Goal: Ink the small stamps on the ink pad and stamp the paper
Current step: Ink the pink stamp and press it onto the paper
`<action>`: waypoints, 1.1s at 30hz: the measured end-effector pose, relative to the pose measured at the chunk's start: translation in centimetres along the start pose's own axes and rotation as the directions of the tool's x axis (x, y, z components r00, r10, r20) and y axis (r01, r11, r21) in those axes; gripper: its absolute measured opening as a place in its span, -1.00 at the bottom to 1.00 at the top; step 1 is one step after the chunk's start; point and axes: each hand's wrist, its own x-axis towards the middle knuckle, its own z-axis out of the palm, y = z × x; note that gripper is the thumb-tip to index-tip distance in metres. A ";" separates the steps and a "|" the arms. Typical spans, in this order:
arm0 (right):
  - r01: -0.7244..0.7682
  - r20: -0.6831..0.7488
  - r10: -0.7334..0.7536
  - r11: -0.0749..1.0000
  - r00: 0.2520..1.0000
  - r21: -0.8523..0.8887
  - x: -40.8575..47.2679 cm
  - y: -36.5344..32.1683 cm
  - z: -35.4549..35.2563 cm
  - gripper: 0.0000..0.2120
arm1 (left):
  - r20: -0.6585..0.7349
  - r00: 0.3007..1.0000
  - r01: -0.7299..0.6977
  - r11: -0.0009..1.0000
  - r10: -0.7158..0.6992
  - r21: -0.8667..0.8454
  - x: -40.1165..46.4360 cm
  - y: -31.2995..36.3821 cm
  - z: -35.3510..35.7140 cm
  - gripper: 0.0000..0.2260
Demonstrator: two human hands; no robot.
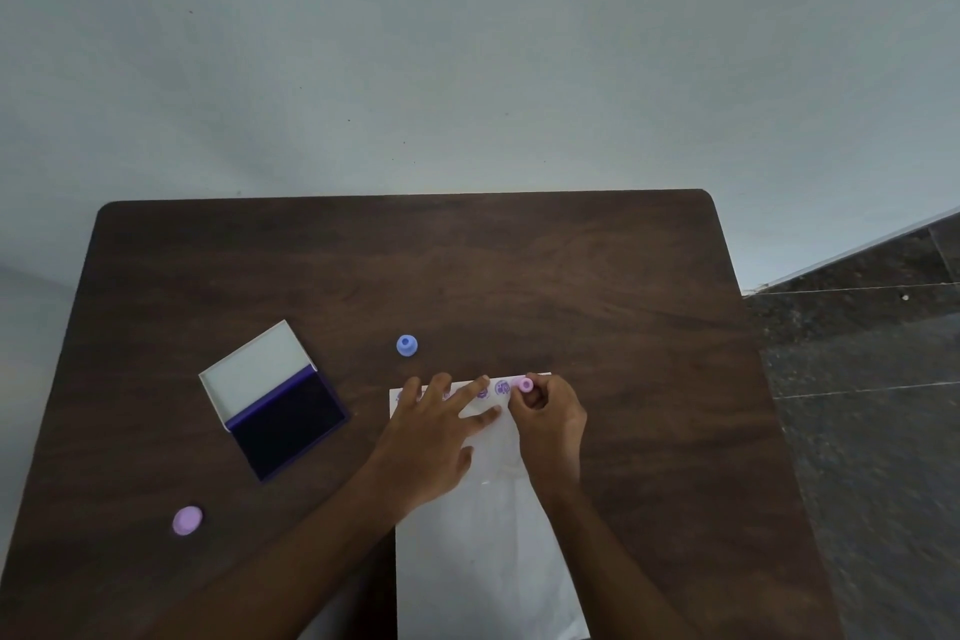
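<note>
A dark wooden desk (519, 265) stands against a pale wall, its far edge and two rounded far corners in full view; its right edge runs beside a dark tiled floor (872, 379). The far half of the desk is bare, giving wide open room beyond the hands.

A white sheet of paper (488, 551) lies with its long axis running from the near edge of the desk away from the person. Along its far short edge runs a row of round purple stamp marks (501, 388), partly hidden by fingers.

The left hand (436, 437) lies flat on the far part of the paper, fingers spread and pointing away and to the right. The right hand (550, 418) pinches a small pink stamp (526, 385) between fingertips at the paper's far right corner, just beside the last mark; the stamp stands about upright, its round top facing the camera.

To the left, well apart from the paper, the ink pad (288, 424) lies open, its dark pad nearer the person and its white lid (257, 364) hinged back, the case turned at an angle. A blue stamp (407, 345) stands upright beyond the paper's far left corner. A lilac stamp (187, 520) lies near the desk's left edge.
</note>
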 end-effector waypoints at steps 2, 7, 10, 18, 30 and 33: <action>-0.011 0.010 0.011 1.000 1.000 0.000 0.1 0.0 -0.1 -0.88 | -0.001 1.000 -0.003 1.000 0.003 -0.003 0.0 0.0 0.0 -0.44; -0.038 0.016 0.038 0.999 0.999 0.005 0.0 0.0 -0.1 -0.85 | -0.004 1.000 0.003 1.000 -0.003 -0.012 0.2 0.0 0.1 -0.45; -0.052 0.013 0.052 0.998 0.999 0.020 -0.1 -0.2 0.0 -0.85 | -0.007 1.000 0.006 1.000 -0.006 -0.014 0.3 -0.1 0.3 -0.45; -0.073 0.010 0.073 0.997 0.997 0.032 -0.2 -0.7 -0.1 -0.85 | -0.017 1.000 0.011 1.000 -0.011 -0.028 0.5 -0.1 0.5 -0.46; -0.246 -0.097 0.277 0.936 0.956 0.253 0.1 -1.5 -2.9 -0.94 | -0.047 0.999 0.004 0.999 -0.006 -0.040 0.5 0.3 0.0 -0.54; -0.285 -0.064 0.333 0.878 0.941 0.384 -0.2 -1.2 -3.9 -0.93 | -0.061 0.998 0.025 0.997 -0.029 -0.068 0.5 0.8 -0.3 -0.56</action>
